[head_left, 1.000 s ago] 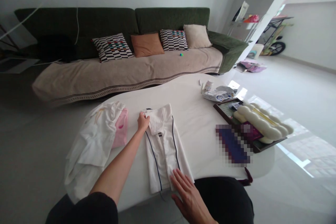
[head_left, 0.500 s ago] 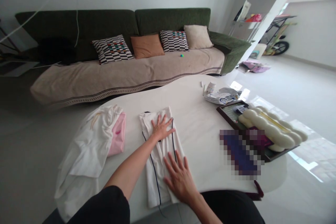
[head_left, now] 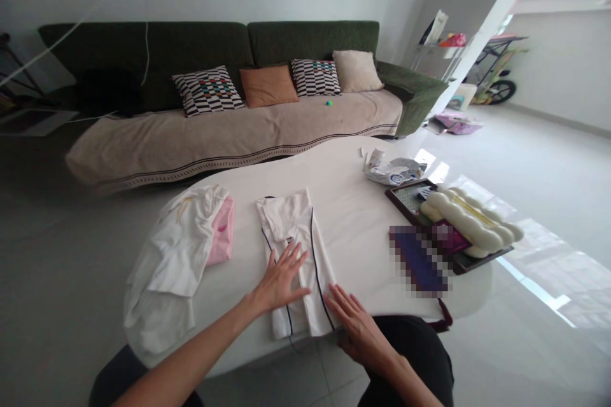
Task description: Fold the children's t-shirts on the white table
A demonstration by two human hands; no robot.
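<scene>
A folded white garment with dark piping lies lengthwise on the white table, its lower end at the near edge. My left hand is over the middle of it, fingers spread and palm down. At the garment's lower right side is my right hand, fingers stretched out and thumb side hidden. Neither hand grips anything. To the left, a rumpled white cloth hangs partly over the table's edge, with a folded pink garment beside it.
At the right stands a dark tray with a cream cloud-shaped box. A blurred-out blue item lies before it. Behind are a crumpled plastic packet and a small white bottle. A green sofa stands beyond the table.
My left hand has slid toward me from the garment's upper part to its middle. My right hand has moved off its lower part to the right side. The view has shifted slightly.
</scene>
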